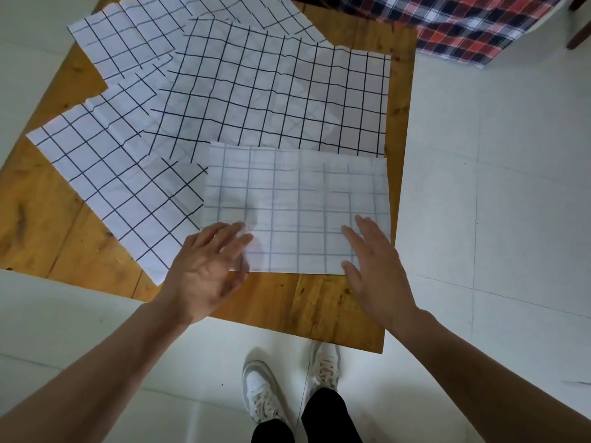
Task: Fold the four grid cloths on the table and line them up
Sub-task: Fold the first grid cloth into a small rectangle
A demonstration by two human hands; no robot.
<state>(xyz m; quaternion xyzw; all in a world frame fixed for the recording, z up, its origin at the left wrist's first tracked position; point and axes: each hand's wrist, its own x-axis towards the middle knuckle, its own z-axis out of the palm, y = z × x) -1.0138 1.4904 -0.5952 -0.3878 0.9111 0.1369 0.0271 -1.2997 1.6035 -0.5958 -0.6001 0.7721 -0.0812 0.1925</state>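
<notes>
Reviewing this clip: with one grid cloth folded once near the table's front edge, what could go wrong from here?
The folded cloth overlaps the unfolded cloth behind it, so smoothing or sliding it may drag that one. Both the left hand and right hand rest open near its front edge, so the layers could shift out of line on the next fold.

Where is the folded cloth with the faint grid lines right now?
Head view: the folded cloth lies at the table's near right edge, left hand and right hand on its near corners.

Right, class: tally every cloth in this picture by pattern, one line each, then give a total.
Black-and-white grid cloths: 4: folded one, large spread one, left one, far one
Red plaid cloth: 1
Total: 5
</notes>
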